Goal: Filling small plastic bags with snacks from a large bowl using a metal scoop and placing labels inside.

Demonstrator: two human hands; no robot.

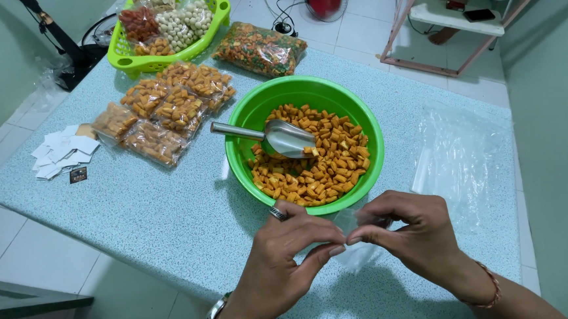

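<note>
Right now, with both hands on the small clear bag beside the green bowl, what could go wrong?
1. The small clear bag is thin; the left hand and right hand might tear its mouth.
2. The green bowl sits close; a bump might spill orange snacks.
3. The metal scoop leans on the rim and might slip out.

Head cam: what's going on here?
A person's left hand and right hand pinch a small clear plastic bag between the fingertips, just in front of a green bowl of orange snack pieces. A metal scoop rests in the bowl, untouched. Sealed snack packets lie to the left, a stack of empty bags to the right, all on a speckled table.
</note>
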